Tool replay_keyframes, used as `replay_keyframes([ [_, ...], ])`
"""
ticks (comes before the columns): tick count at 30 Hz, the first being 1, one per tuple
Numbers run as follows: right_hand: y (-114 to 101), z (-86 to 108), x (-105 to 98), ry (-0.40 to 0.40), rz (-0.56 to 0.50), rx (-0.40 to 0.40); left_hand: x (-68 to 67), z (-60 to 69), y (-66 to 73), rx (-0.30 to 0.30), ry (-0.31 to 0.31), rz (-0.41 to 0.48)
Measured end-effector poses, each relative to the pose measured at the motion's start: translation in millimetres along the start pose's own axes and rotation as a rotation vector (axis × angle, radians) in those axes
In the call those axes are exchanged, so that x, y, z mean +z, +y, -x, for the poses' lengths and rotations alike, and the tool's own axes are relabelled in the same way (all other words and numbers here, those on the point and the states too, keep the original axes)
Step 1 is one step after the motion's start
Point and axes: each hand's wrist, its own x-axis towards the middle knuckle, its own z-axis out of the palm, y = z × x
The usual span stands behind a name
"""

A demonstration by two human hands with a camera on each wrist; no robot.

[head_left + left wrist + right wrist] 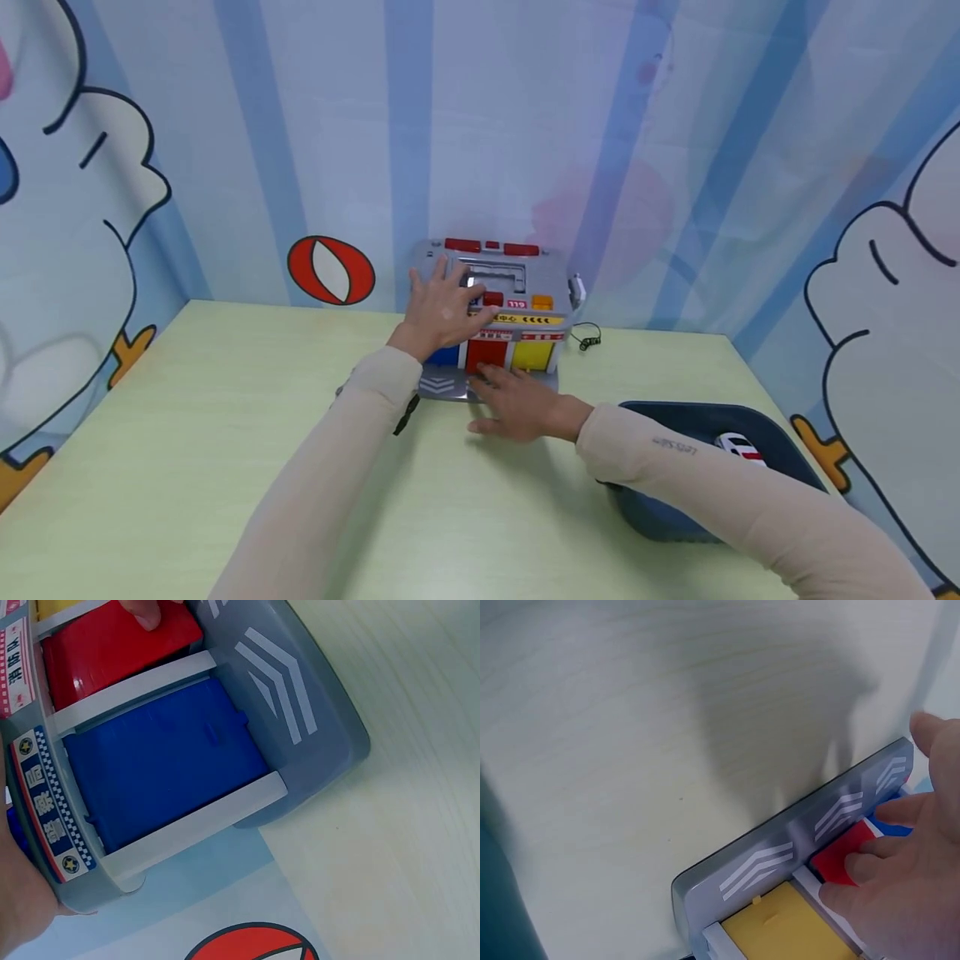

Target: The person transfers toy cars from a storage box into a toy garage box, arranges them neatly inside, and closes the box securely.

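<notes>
A grey toy garage (555, 271) with blue, red and yellow doors stands at the back of the table. My left hand (442, 312) rests on its roof at the left, fingers spread. In front, my right hand (517, 404) is at the red door (486, 354), fingers extended. The left wrist view shows a fingertip touching the red door (112, 649), beside the blue door (165, 761). In the right wrist view, fingers of my right hand (900, 870) lie over the red door (844, 851); the yellow door (784, 926) is down.
A dark blue bin (652, 517) stands at the right, partly under my right sleeve, with a white and red toy car (738, 447) inside. A thin black cable (590, 340) lies right of the garage; a black strap (407, 415) is near my left sleeve. A patterned curtain hangs behind.
</notes>
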Motion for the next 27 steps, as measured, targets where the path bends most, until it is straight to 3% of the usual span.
replay_keyframes([
  [9, 0.4, -5.0, 1.6, -0.018, -0.002, 0.026, -0.4, -1.6, 1.8, -0.005, -0.008, 0.006],
  [18, 0.8, -7.3, -0.6, -0.022, 0.017, -0.006, 0.1, -2.2, 2.2, -0.007, 0.018, 0.004],
  [27, 2.7, -9.5, 3.4, -0.011, 0.021, -0.008, -0.5, -2.0, 3.3, -0.003, 0.006, -0.013],
])
